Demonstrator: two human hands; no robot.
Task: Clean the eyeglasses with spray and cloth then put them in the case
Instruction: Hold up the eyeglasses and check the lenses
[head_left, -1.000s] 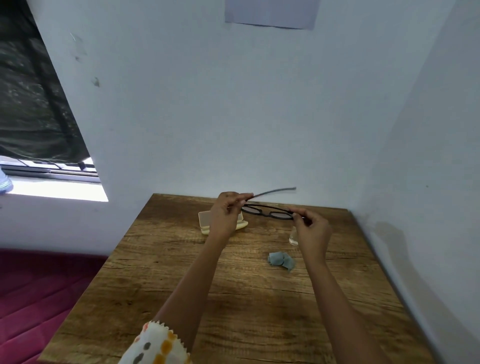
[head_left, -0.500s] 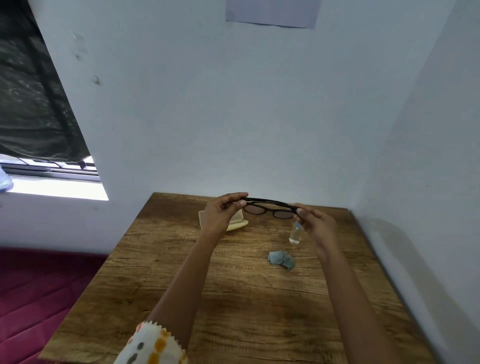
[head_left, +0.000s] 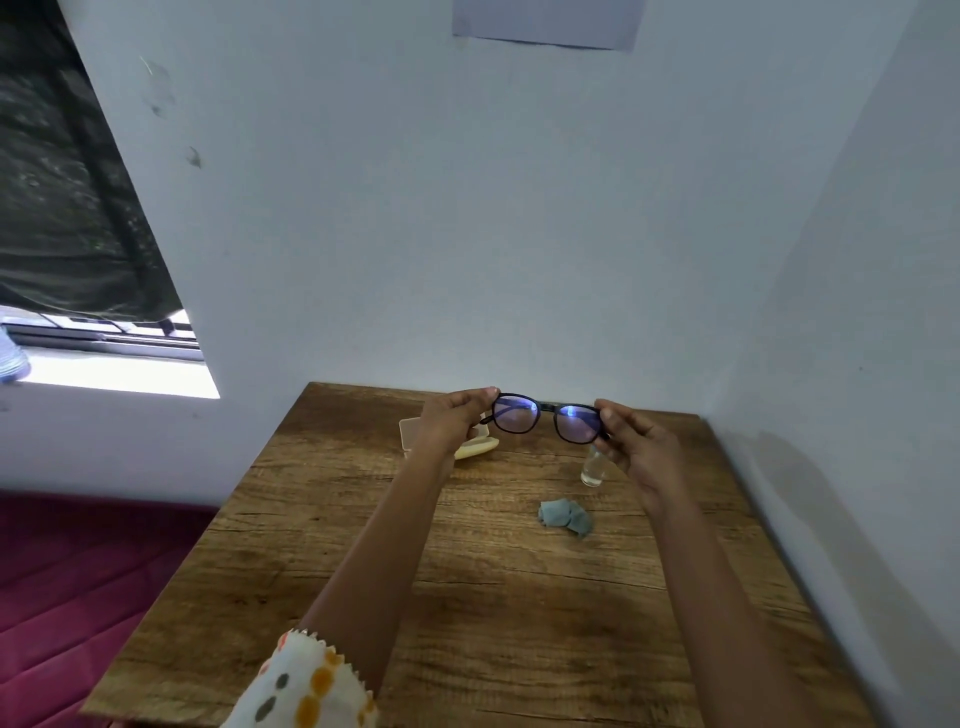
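Black-framed eyeglasses (head_left: 545, 417) are held upright above the far end of the wooden table (head_left: 467, 597), lenses facing me. My left hand (head_left: 451, 420) pinches the frame's left end; my right hand (head_left: 636, 441) pinches its right end. Behind my left hand lies a cream eyeglass case (head_left: 475, 447), standing open and partly hidden. A small clear spray bottle (head_left: 592, 468) stands below the right lens. A crumpled blue-grey cloth (head_left: 565, 516) lies on the table just nearer to me.
The table sits in a corner, with a white wall behind it and another along its right side. To the left is a window with a dark blind (head_left: 67, 208). A dark red floor (head_left: 78, 571) lies below the table's left edge.
The temples have been folded in. Both hands have tilted the eyeglasses from lying flat to upright, lenses now facing me, and raised them slightly.
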